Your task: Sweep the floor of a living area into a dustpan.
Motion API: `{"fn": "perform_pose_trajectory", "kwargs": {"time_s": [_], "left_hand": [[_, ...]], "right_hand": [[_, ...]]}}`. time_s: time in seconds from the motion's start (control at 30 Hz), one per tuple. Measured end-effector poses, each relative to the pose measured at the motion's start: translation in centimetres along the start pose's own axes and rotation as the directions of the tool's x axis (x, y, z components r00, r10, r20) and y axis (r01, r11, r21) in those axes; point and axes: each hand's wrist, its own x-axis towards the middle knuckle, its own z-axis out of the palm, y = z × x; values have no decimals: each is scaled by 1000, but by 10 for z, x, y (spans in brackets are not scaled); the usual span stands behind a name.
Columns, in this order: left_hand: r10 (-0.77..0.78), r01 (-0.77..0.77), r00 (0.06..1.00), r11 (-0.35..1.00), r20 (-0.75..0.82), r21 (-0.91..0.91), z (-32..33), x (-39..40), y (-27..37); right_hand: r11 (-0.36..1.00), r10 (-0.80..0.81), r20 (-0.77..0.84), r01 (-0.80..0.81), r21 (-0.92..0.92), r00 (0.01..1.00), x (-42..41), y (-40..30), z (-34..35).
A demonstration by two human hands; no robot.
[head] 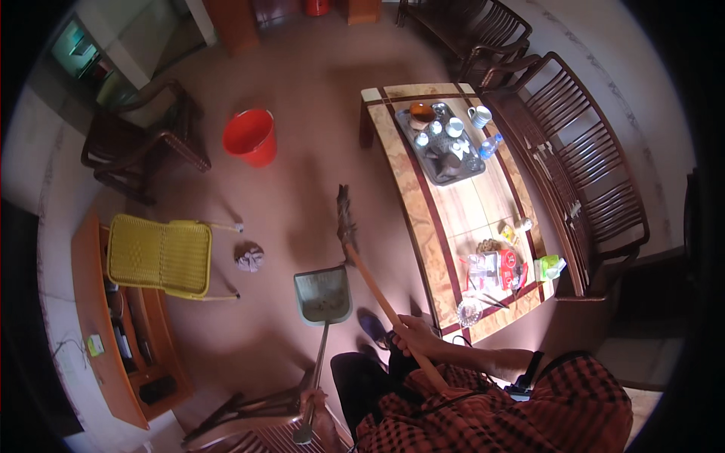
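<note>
My right hand (416, 336) is closed around the wooden handle of a broom (371, 283). The broom's dark, ragged head lies on the reddish floor, just beyond the dustpan. In my left hand (315, 400) is the long handle of a grey-green dustpan (323, 297), whose pan rests on the floor with some debris inside. The pan's open edge faces away from me, near the broom head. A crumpled cloth-like bundle (250, 257) lies on the floor to the left of the dustpan.
A red bucket (251, 139) stands farther ahead. A yellow woven chair (160, 256) and an orange wooden cabinet (122, 340) are at left. The stone-topped table (416, 209) at right bears a tea tray (447, 179); a wooden bench (589, 147) stands behind it. A slatted wooden seat (266, 433) is below.
</note>
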Motion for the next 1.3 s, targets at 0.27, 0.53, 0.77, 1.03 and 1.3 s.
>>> {"fn": "perform_pose_trajectory", "kwargs": {"time_s": [0.27,0.53,0.77,1.03,1.3], "left_hand": [[32,-14,997,972,75,-234,32,112,45],[-142,157,966,986,216,-53,69,239,107],[-2,-11,954,999,301,44,93,358,131],[-44,21,942,997,332,72,152,445,182],[-96,55,953,988,286,147,219,502,205]], "right_hand": [[1000,-19,24,20,-24,1000,43,-64,14],[999,-7,-110,1,-55,994,107,-157,44],[996,-70,-97,65,-57,993,155,-242,58],[961,-53,-42,39,-275,998,240,-325,25],[792,-5,99,64,-607,995,343,-430,-13]]}}
